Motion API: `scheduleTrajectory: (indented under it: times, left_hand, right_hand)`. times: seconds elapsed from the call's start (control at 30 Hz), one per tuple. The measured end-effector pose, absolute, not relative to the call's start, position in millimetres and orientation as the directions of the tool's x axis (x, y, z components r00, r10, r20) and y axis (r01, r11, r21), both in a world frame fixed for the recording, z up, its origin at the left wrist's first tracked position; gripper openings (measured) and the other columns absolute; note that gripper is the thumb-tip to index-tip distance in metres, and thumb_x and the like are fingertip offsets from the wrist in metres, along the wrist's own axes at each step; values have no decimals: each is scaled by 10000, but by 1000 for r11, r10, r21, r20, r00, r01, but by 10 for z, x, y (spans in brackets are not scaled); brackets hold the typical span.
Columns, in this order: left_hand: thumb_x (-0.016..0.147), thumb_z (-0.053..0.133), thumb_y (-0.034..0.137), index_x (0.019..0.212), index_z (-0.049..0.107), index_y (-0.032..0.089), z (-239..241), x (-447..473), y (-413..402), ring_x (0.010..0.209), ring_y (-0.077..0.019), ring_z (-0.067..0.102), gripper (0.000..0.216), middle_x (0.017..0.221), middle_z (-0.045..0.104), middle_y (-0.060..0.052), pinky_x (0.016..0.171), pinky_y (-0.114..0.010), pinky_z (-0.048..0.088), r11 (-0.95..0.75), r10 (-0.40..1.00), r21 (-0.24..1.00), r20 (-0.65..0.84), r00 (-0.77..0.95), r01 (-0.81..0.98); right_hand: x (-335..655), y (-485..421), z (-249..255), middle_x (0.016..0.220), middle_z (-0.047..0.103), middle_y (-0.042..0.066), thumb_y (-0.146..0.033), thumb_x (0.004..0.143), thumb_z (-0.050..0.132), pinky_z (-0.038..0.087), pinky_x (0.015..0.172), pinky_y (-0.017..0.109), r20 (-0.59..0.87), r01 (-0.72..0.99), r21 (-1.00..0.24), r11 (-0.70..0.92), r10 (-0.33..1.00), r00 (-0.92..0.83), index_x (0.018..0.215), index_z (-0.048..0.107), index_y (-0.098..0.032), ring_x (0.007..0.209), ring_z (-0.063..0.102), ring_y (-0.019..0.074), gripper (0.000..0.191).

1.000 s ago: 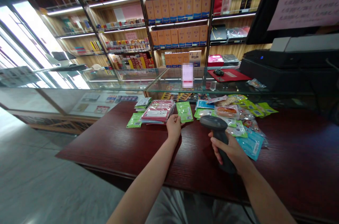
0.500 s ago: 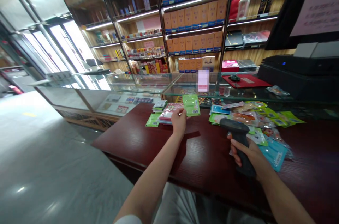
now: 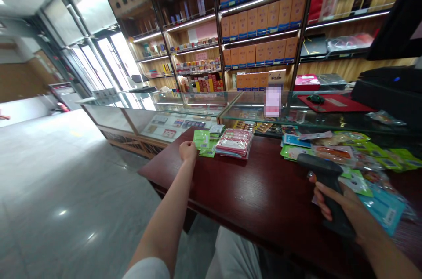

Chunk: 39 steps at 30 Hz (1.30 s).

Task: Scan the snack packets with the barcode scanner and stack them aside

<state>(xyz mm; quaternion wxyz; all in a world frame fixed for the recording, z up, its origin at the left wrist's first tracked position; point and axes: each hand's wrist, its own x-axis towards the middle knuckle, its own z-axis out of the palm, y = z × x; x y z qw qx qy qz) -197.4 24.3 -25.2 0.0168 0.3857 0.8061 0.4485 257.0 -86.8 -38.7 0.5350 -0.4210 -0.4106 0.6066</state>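
My left hand (image 3: pixel 187 150) reaches to the far left end of the dark red wooden table (image 3: pixel 250 195) and holds a green packet (image 3: pixel 201 139) over other green packets lying there. Just right of them sits a stack of pink and red packets (image 3: pixel 234 143). My right hand (image 3: pixel 346 208) grips the handle of a black barcode scanner (image 3: pixel 325 180), whose head points left over the table. Behind the scanner lies a loose spread of green, blue and orange snack packets (image 3: pixel 356 156).
A glass display counter (image 3: pixel 204 105) runs behind the table, with a red mat and a mouse (image 3: pixel 315 99) on top. Shelves of orange boxes (image 3: pixel 260 19) fill the back wall. A black machine (image 3: pixel 389 90) stands at the right. Open tiled floor (image 3: pixel 66 200) lies to the left.
My left hand lifted the green packet from beside the pink stack and carried it left to the green pile at the table's end. The view has swung left. The scanner hand stayed put.
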Motion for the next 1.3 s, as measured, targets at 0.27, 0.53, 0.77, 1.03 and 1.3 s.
scheduleTrajectory:
  times: [0.27,0.53,0.77,1.03,1.3]
  left_hand:
    - [773,520,295,908,768,206,-337,-1897,209,900,-283,668,296,935,733,-129,724,-314,460,513,684,585,165,-711,629]
    - [799,561,554,1229,648,242,-366,-1639,3,1065,-303,572,539,1112,644,-142,910,-394,439,377,792,342,363,-491,861]
    - [755,701,431,1123,711,250,-458,-1524,-38,1066,-234,553,410,1152,607,-89,949,-318,421,205,872,316,370,-319,926]
    - [753,723,343,1097,723,218,-477,-1586,82,1067,-220,553,366,1157,618,-93,972,-307,404,124,893,344,370,-256,931]
    - [781,675,304,1157,688,233,-357,-1479,-5,1145,-263,519,382,1227,592,-103,991,-361,406,125,873,263,429,-232,957]
  right_hand:
    - [2561,-863,-424,512,536,-68,-465,631,827,348,265,159,-107,-280,-954,-108,994,-19,938,612,-220,314,433,70,448]
    - [2602,-868,-395,540,549,-68,-457,664,820,380,283,161,-131,-261,-955,-144,989,-68,968,602,-210,348,452,72,449]
    - [2587,-909,-337,557,549,-69,-432,697,809,393,299,154,-133,-268,-952,-147,989,-70,974,600,-211,361,453,63,412]
    - [2644,-849,-404,563,558,-60,-441,697,808,408,304,187,-138,-241,-957,-160,985,-106,971,596,-213,370,468,84,414]
    - [2615,-892,-348,553,555,-64,-423,699,813,397,302,162,-129,-274,-951,-147,988,-85,959,602,-205,366,471,71,399]
